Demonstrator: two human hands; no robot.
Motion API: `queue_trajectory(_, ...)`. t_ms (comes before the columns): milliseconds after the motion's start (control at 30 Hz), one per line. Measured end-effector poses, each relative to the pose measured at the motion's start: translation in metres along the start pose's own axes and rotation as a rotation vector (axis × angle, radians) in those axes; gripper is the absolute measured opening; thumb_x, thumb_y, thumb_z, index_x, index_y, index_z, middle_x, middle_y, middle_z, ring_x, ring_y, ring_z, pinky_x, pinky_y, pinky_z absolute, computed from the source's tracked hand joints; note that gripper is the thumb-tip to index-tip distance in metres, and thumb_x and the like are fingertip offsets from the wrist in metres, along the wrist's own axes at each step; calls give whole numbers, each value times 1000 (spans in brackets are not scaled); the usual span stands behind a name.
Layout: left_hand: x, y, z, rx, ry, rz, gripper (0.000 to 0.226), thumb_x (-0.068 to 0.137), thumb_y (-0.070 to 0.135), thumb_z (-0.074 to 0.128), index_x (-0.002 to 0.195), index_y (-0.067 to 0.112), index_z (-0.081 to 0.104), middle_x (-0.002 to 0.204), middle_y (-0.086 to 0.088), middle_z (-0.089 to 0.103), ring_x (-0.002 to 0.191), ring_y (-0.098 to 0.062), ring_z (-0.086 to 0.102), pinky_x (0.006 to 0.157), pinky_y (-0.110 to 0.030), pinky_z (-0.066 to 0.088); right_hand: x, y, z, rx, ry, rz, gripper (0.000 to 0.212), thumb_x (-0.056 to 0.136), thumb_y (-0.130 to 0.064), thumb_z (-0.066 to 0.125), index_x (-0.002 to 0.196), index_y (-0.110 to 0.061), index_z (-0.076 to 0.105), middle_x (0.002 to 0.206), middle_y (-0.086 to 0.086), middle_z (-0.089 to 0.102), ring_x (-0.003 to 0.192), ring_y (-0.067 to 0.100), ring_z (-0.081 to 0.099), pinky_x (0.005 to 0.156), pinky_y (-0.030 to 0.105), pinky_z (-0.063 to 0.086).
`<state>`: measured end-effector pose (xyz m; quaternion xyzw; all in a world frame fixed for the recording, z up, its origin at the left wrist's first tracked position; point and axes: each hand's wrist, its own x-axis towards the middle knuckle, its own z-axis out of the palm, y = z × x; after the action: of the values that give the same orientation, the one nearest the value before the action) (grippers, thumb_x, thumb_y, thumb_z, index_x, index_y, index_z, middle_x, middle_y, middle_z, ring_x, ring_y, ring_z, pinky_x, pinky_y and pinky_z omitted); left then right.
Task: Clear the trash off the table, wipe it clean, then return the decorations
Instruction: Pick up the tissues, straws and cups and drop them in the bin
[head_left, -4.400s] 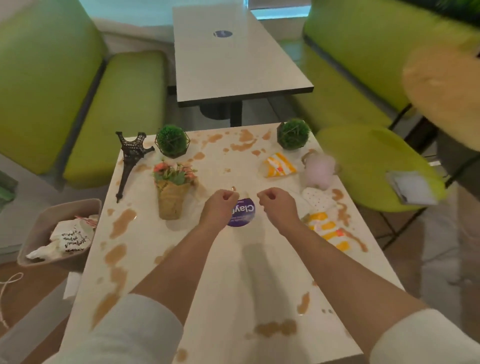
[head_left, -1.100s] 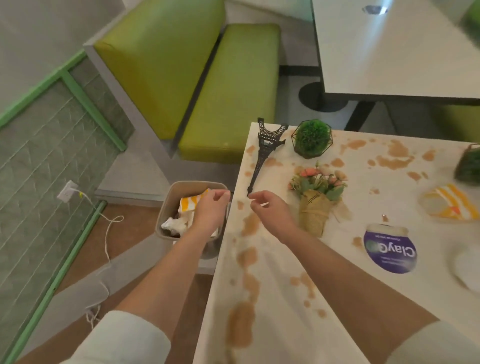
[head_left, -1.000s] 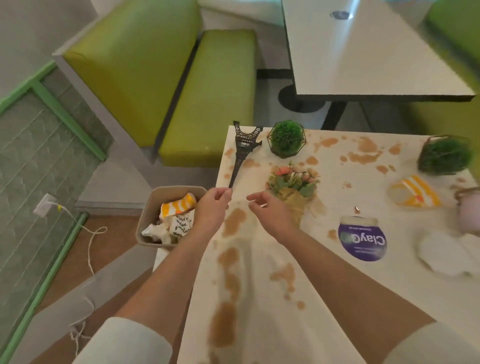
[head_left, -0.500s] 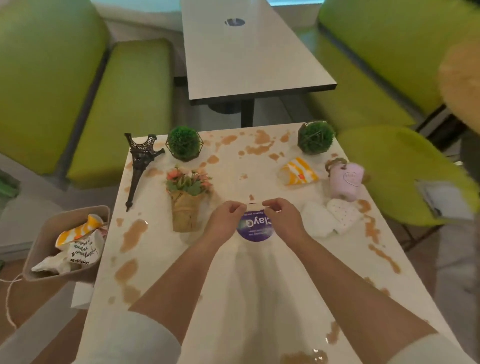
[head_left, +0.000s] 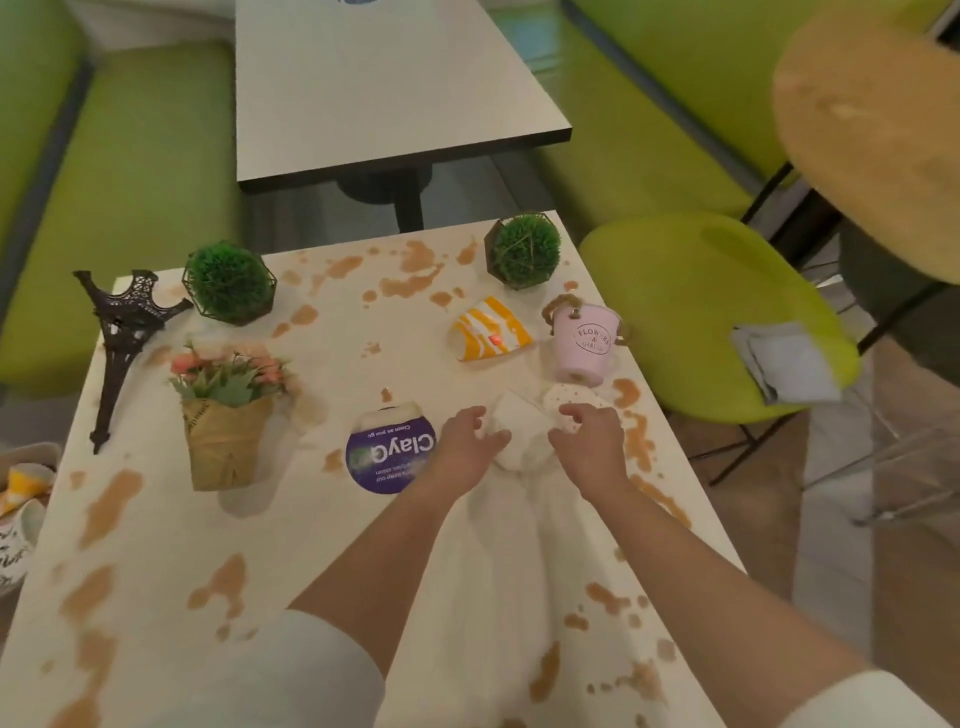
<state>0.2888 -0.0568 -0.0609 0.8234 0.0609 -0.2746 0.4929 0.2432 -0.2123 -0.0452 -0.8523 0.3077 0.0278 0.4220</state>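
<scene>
A crumpled white paper wad (head_left: 517, 434) lies on the stained white table (head_left: 311, 545), with a dotted white wrapper (head_left: 566, 397) just behind it. My left hand (head_left: 465, 444) touches the wad's left side, fingers loosely curled. My right hand (head_left: 589, 439) is on its right side, fingertips resting on the dotted wrapper. An orange-striped wrapper (head_left: 491, 330) lies farther back. Decorations on the table are an Eiffel tower model (head_left: 122, 353), two green ball plants (head_left: 228, 283) (head_left: 524, 249), a flower bouquet (head_left: 228, 415) and a pink bucket (head_left: 584, 343).
A round purple ClayGo pack (head_left: 389, 452) lies just left of my left hand. A trash bin (head_left: 21, 493) holding wrappers sits below the table's left edge. A green chair (head_left: 701, 312) with a grey cloth (head_left: 789, 358) stands to the right. Brown spills cover the tabletop.
My view swung from the bin back to the table. Both hands moved from the purple pack rightward to the white paper wad.
</scene>
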Motion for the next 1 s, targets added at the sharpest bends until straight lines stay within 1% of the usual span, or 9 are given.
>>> queue_trajectory(100, 7, 0, 10, -77, 10, -37, 71, 86, 33, 71, 146, 17, 37, 141, -6, 44, 125, -24, 50, 102, -47, 46, 8, 7, 0, 16, -60, 31, 45, 87, -15, 63, 132, -13, 55, 130, 9, 44, 102, 20, 53, 68, 23, 45)
queue_trajectory(267, 11, 4, 18, -184, 27, -83, 67, 89, 37, 66, 145, 14, 39, 141, -10, 48, 123, -25, 52, 103, -46, 45, 8, 8, 5, 84, -68, 13, 34, 86, -6, 63, 120, -6, 65, 113, 7, 66, 95, 15, 61, 61, 12, 37)
queue_trajectory(467, 2, 9, -1, -228, 74, -82, 69, 89, 48, 63, 145, 15, 39, 141, -4, 48, 126, -22, 50, 102, -41, 47, 3, -15, 6, 263, -80, 31, 30, 87, -4, 63, 116, -10, 67, 97, -2, 62, 93, 13, 58, 77, 17, 38)
queue_trajectory(600, -11, 7, -26, -357, 73, -98, 56, 88, 43, 66, 134, 15, 51, 122, -2, 61, 106, -17, 62, 73, -25, 56, -4, -39, 14, 388, -143, 13, 26, 88, -8, 65, 113, -13, 70, 104, -1, 68, 98, 12, 62, 85, 22, 46)
queue_trajectory(700, -22, 0, -47, -363, 43, -67, 41, 90, 39, 65, 121, 13, 60, 108, -1, 67, 93, -13, 65, 64, -21, 56, -12, -55, 22, 444, -168, -17, 25, 88, -9, 67, 112, -14, 71, 105, -3, 69, 101, 10, 63, 91, 22, 47)
queue_trajectory(767, -27, -8, -64, -395, 78, -54, 40, 90, 34, 67, 120, 10, 59, 108, -7, 68, 93, -18, 66, 68, -28, 59, -19, -66, 32, 484, -173, -25, 28, 86, -12, 69, 114, -14, 71, 105, -3, 70, 99, 10, 63, 92, 26, 49)
queue_trajectory(867, -36, -17, -92, -471, 184, -43, 39, 88, 26, 70, 120, 8, 56, 104, -9, 68, 97, -25, 67, 85, -44, 58, -31, -83, 51, 525, -214, -34, 35, 85, -18, 73, 119, -19, 65, 100, 1, 69, 91, 16, 65, 88, 32, 53)
queue_trajectory(933, -41, -23, -108, -543, 232, -27, 40, 88, 23, 70, 122, 7, 56, 105, -10, 69, 96, -25, 68, 80, -40, 59, -41, -94, 65, 508, -253, -29, 33, 84, -24, 74, 115, -21, 64, 95, 2, 65, 86, 18, 64, 82, 32, 53)
queue_trajectory(1000, -49, -29, -127, -595, 281, -18, 36, 90, 20, 68, 122, 8, 55, 108, -12, 69, 95, -25, 69, 72, -33, 60, -54, -107, 82, 490, -319, -42, 13, 85, -25, 73, 93, -16, 67, 80, 1, 63, 74, 17, 61, 69, 28, 50)
